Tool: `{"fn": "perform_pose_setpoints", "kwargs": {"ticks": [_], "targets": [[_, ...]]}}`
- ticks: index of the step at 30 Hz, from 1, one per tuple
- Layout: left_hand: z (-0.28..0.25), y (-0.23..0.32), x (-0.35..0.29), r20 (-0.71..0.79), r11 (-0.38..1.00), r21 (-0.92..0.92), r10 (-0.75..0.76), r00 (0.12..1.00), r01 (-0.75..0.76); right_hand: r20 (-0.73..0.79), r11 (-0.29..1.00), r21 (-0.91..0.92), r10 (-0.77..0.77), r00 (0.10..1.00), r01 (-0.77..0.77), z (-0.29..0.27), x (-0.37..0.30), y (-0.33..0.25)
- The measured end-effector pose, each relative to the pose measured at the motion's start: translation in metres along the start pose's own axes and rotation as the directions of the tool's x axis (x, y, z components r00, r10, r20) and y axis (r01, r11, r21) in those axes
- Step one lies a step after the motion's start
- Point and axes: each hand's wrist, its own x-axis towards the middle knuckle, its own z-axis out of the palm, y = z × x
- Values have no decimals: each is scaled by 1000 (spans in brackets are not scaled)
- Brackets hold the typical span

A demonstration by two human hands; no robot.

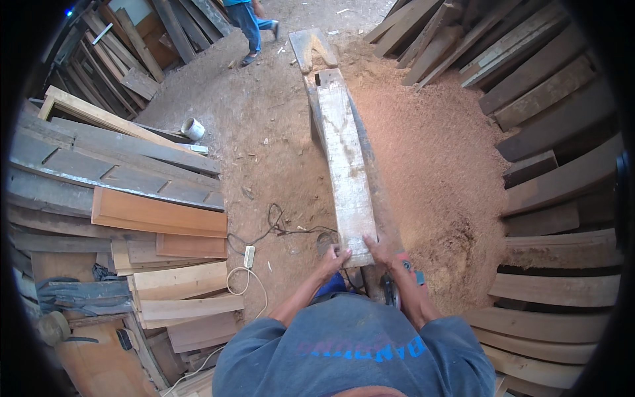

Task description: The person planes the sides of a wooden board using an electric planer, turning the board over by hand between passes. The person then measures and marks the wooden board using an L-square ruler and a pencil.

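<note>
A long, worn, whitish plank (348, 172) stretches away from me along a narrow wooden bench (370, 149). My left hand (337, 255) grips the plank's near left corner, fingers curled at the edge. On the opposite edge, my right hand (381, 251) holds the near right side, with its thumb side on the wood. Beyond the plank's far end, the bench carries a piece with a V-shaped notch (313, 51). Beside my right forearm is a partly hidden red and teal power tool (406, 263); its kind cannot be made out.
Reddish sawdust (433, 152) covers the ground right of the bench. Stacked boards (555, 291) line the right, and more planks (178, 284) lie left. A power strip (249, 257) with cords rests on the ground, with a white bucket (192, 128) farther off. Another person (246, 26) walks at the back.
</note>
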Motion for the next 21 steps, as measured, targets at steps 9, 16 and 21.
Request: {"fn": "perform_pose_setpoints", "kwargs": {"ticks": [9, 16, 21], "targets": [[27, 49, 58, 78, 973, 195, 112, 991, -126, 130, 909, -398, 191, 973, -126, -66, 87, -25], [12, 10, 29, 207, 719, 680, 3, 978, -146, -249, 598, -751, 136, 959, -280, -6, 56, -45], [-94, -152, 56, 131, 695, 706, 60, 990, -136, -201, 490, -834, 155, 967, -252, 43, 42, -76]]}}
